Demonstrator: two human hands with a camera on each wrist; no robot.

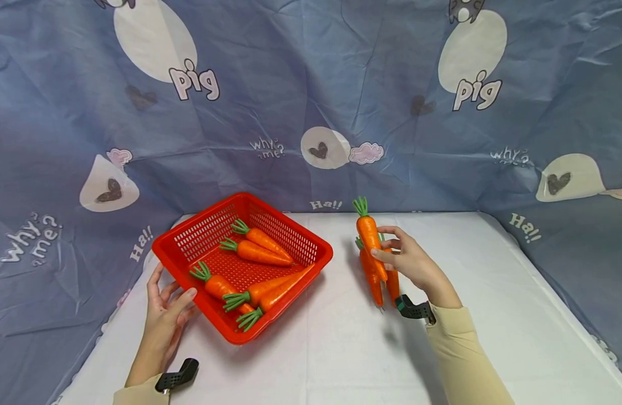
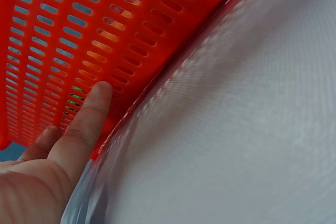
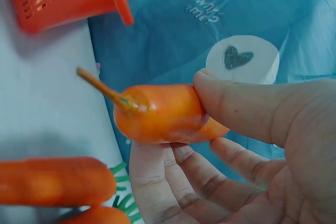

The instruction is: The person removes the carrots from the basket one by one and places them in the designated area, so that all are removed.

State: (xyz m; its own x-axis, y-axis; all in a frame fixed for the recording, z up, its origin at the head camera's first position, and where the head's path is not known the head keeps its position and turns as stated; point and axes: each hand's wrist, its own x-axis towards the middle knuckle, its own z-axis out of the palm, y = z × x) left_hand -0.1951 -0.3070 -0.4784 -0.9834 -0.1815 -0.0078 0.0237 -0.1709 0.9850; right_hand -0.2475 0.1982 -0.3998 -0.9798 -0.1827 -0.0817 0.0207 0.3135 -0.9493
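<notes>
A red plastic basket [image 1: 242,198] with slotted sides stands left of the middle, several orange carrots with green tops lying in it. My left hand [image 1: 166,309] is at its near left side; in the left wrist view the extended fingers [image 2: 86,119] touch the outside of the slotted wall. Right of the basket, my right hand [image 1: 409,261] holds a carrot [image 1: 370,236] between thumb and fingers, its green top pointing up and away. In the right wrist view the held carrot's [image 3: 157,114] thin root tip points toward the camera. More carrots [image 1: 375,287] lie on the table beneath it.
A white cloth covers the table [image 1: 341,349]. Behind and at both sides hangs a blue printed curtain [image 1: 270,84]. Each wrist wears a small black camera mount, one on the left wrist [image 1: 178,377] and one on the right [image 1: 414,309].
</notes>
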